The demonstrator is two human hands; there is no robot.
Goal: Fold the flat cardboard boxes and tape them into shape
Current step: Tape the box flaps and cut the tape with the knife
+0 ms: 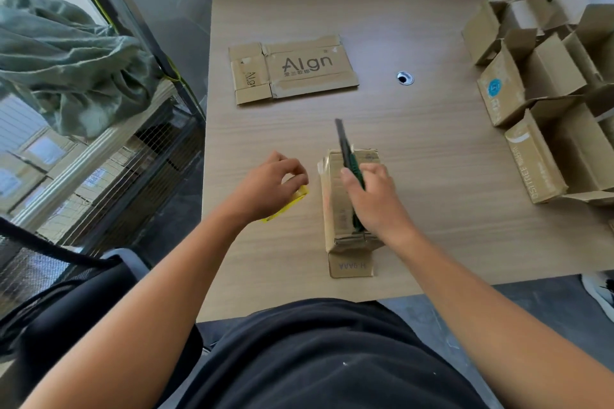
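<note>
A small folded cardboard box [335, 209] lies on the wooden table [432, 159] in front of me, one flap open toward the near edge. My right hand [372, 199] grips a green utility knife [347, 156] over the box, its dark blade end pointing away from me. To the left of the box my left hand [269, 188] curls round a yellow tape roll [292, 201] lying on the table. A flat cardboard box printed "Algn" [292, 70] lies farther back.
Several folded open boxes [545, 93] crowd the table's right side. A round cable hole [405, 78] sits mid-table. A metal rack [116, 149] with a green cloth [66, 56] stands left. A black mesh chair [50, 276] is at my left.
</note>
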